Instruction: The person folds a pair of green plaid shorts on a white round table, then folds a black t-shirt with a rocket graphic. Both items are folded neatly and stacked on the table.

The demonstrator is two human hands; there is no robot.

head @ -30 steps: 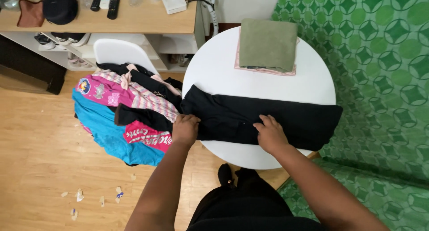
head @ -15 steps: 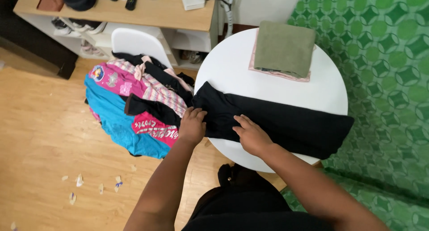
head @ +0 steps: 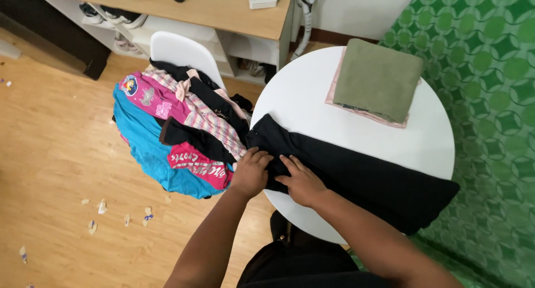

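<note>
- A scatter of small paper scraps [head: 100, 210] lay on the wooden floor [head: 50, 132] at far left.
- A heap of clothes [head: 178, 132] sat on a white chair [head: 181, 51] just left of the table; it comprised a blue garment, a pink printed garment, a striped pink piece and dark items. The print on the pink garment was noted only as white lettering and a round cartoon patch.
- The left hand [head: 251, 173] rested at the near left end of the black garment [head: 356, 173], at the table's left rim. Its fingers were curled and close together, gripping a fold of the black cloth.
- The right hand [head: 301, 182] lay just beside the left, nearly touching it. Its fingers were extended, slightly spread and pressed flat on the cloth; nothing was enclosed in them.
- The black garment lay folded into a long band on the round white table [head: 301, 98]. Its long axis ran from upper left to lower right across the near half of the tabletop, and its far end overhung the table's right rim.
- A folded olive-green cloth [head: 379, 79] sat on a folded pink item [head: 334, 93] at the table's far side, well apart from both hands.
- A green patterned covering [head: 490, 70] occupied the far right.
</note>
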